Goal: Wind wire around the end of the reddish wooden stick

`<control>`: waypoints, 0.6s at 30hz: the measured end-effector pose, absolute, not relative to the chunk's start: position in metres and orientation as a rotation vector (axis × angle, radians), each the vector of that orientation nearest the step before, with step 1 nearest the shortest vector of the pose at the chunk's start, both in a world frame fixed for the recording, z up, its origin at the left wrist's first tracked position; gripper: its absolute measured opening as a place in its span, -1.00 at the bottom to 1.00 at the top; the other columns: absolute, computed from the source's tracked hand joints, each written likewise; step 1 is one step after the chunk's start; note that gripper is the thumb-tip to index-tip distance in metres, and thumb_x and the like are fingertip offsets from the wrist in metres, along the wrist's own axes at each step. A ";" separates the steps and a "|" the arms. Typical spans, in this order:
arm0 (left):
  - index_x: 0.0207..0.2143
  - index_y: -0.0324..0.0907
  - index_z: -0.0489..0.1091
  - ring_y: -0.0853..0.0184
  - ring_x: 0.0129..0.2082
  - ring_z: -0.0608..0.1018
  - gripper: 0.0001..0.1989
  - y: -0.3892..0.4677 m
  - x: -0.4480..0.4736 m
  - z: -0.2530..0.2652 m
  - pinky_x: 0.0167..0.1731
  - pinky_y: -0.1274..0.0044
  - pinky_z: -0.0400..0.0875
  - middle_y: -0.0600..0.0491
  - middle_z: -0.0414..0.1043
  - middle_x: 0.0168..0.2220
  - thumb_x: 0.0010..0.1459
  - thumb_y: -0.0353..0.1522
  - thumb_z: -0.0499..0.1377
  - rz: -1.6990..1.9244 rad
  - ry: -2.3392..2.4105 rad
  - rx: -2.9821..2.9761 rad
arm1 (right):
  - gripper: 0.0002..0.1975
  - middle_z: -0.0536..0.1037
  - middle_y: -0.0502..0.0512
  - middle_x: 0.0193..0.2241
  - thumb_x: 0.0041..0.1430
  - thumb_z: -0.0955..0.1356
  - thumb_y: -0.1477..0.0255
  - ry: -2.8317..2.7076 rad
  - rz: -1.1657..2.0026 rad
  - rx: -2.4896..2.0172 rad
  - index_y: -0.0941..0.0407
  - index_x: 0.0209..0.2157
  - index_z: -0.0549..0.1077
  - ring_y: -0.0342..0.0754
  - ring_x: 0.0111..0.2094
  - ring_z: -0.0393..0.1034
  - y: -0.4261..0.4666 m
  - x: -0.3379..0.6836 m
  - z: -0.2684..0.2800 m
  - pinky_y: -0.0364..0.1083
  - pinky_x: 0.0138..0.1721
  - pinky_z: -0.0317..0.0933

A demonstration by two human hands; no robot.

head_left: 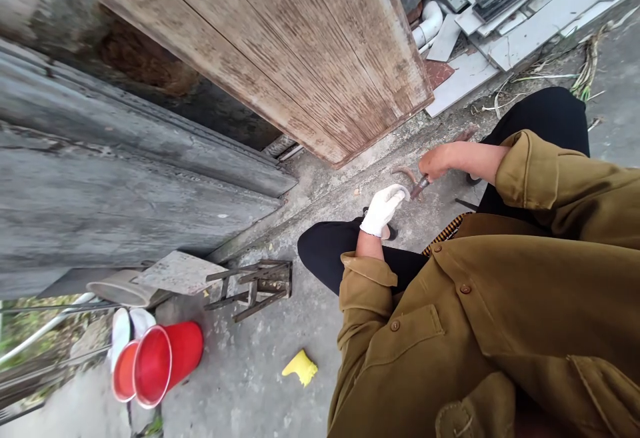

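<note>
Low over the concrete ground, my left hand (383, 210) wears a white glove, with its fingers curled together; what they hold, if anything, is hidden. Beside it, my bare right hand (434, 161) is wrapped round a brown hand tool (420, 187), one end of which points toward the gloved fingertips. A reddish-brown piece (466, 134) shows on the far side of my right hand; I cannot tell whether it belongs to the tool. Just past the glove is a curved brown strip (406, 173), possibly joined to the tool.
A plank panel (320, 45) leans ahead, with grey boards (125, 191) to its left. Stacked tiles and slabs (520, 38) lie at upper right. A small wooden stool (255, 286), red buckets (173, 361) and a yellow item (301, 367) are at lower left.
</note>
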State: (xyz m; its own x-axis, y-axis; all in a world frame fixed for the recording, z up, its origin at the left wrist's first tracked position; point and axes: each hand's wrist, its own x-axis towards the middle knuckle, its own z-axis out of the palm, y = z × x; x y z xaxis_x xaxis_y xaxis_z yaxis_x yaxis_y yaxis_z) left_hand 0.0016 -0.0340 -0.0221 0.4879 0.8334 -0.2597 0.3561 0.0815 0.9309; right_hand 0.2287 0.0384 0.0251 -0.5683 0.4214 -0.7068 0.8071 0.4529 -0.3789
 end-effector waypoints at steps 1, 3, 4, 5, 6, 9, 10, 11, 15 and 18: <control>-0.36 -0.22 0.46 0.43 -0.51 0.33 -0.76 -0.033 -0.001 -0.024 -0.46 0.58 0.23 0.07 0.41 -0.45 0.21 -0.22 0.18 0.500 1.116 1.505 | -0.87 0.53 0.15 -0.49 0.22 0.42 0.55 2.152 -1.042 0.945 0.35 -0.26 0.61 -0.08 -0.38 0.35 0.036 0.229 0.025 -0.11 -0.29 0.08; -0.35 -0.21 0.46 0.42 -0.50 0.35 -0.76 -0.032 -0.004 -0.029 -0.45 0.57 0.26 0.06 0.44 -0.42 0.20 -0.21 0.18 0.519 1.177 1.491 | -0.89 0.45 0.00 -0.58 0.25 0.40 0.54 2.084 -1.196 0.768 0.29 -0.30 0.59 -0.16 -0.46 0.28 0.033 0.230 0.028 -0.15 -0.32 0.08; -0.34 -0.21 0.46 0.42 -0.48 0.37 -0.75 -0.032 -0.006 -0.032 -0.44 0.57 0.27 0.05 0.45 -0.40 0.20 -0.20 0.18 0.531 1.197 1.488 | -0.88 0.43 -0.03 -0.58 0.27 0.38 0.53 2.055 -1.288 0.686 0.27 -0.31 0.58 -0.18 -0.48 0.27 0.033 0.232 0.030 -0.16 -0.33 0.07; -0.34 -0.21 0.46 0.41 -0.46 0.38 -0.75 -0.031 -0.006 -0.034 -0.43 0.57 0.29 0.04 0.46 -0.38 0.21 -0.19 0.19 0.552 1.213 1.488 | -0.87 0.44 -0.04 -0.57 0.28 0.36 0.52 2.038 -1.392 0.619 0.26 -0.32 0.56 -0.19 -0.48 0.26 0.033 0.234 0.034 -0.17 -0.34 0.07; -0.34 -0.20 0.46 0.40 -0.44 0.40 -0.75 -0.030 -0.006 -0.036 -0.41 0.57 0.30 0.03 0.47 -0.36 0.21 -0.19 0.19 0.580 1.220 1.489 | -0.87 0.45 -0.04 -0.54 0.27 0.35 0.53 2.040 -1.498 0.571 0.25 -0.31 0.55 -0.20 -0.48 0.27 0.035 0.236 0.038 -0.17 -0.34 0.08; -0.33 -0.20 0.45 0.39 -0.46 0.40 -0.74 -0.029 -0.002 -0.042 -0.43 0.57 0.28 0.06 0.42 -0.43 0.22 -0.18 0.20 0.668 1.221 1.440 | -0.88 0.47 -0.04 -0.49 0.26 0.34 0.48 2.209 -1.732 0.646 0.21 -0.29 0.54 -0.19 -0.45 0.29 0.044 0.246 0.050 -0.17 -0.30 0.10; -0.32 -0.20 0.45 0.40 -0.49 0.39 -0.74 -0.029 0.000 -0.043 -0.46 0.57 0.26 0.08 0.39 -0.47 0.23 -0.18 0.19 0.661 1.207 1.422 | -0.87 0.48 -0.03 -0.49 0.26 0.35 0.45 2.302 -1.747 0.761 0.20 -0.28 0.55 -0.18 -0.44 0.29 0.047 0.249 0.052 -0.17 -0.28 0.11; -0.32 -0.21 0.45 0.41 -0.52 0.36 -0.74 -0.030 0.003 -0.044 -0.47 0.57 0.24 0.10 0.35 -0.51 0.26 -0.18 0.17 0.636 1.185 1.413 | -0.85 0.48 -0.02 -0.48 0.28 0.35 0.42 2.384 -1.741 0.915 0.18 -0.26 0.55 -0.18 -0.44 0.30 0.051 0.252 0.054 -0.16 -0.27 0.12; -0.27 -0.23 0.49 0.44 -0.51 0.34 -0.72 -0.036 0.013 -0.042 -0.41 0.57 0.24 0.10 0.35 -0.49 0.33 -0.22 0.12 0.480 1.015 1.486 | -0.75 0.57 0.09 -0.38 0.38 0.27 0.39 2.462 -1.559 1.536 0.19 -0.13 0.56 -0.13 -0.39 0.38 0.059 0.251 0.051 -0.15 -0.26 0.18; -0.24 -0.24 0.52 0.45 -0.51 0.33 -0.67 -0.040 0.016 -0.035 -0.42 0.56 0.22 0.08 0.38 -0.46 0.33 -0.16 0.13 0.405 0.930 1.500 | -0.70 0.63 0.22 -0.21 0.40 0.29 0.35 2.430 -1.133 1.647 0.21 -0.06 0.58 -0.02 -0.23 0.49 0.059 0.241 0.040 -0.12 -0.21 0.20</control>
State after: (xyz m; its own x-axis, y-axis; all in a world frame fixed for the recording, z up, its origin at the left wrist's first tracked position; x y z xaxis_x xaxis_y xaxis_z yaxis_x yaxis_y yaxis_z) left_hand 0.0156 -0.0401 -0.0352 0.6115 0.7439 -0.2697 0.3093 0.0891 0.9468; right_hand 0.2405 0.0586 0.0398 -0.4522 0.8101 -0.3731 0.8066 0.1929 -0.5587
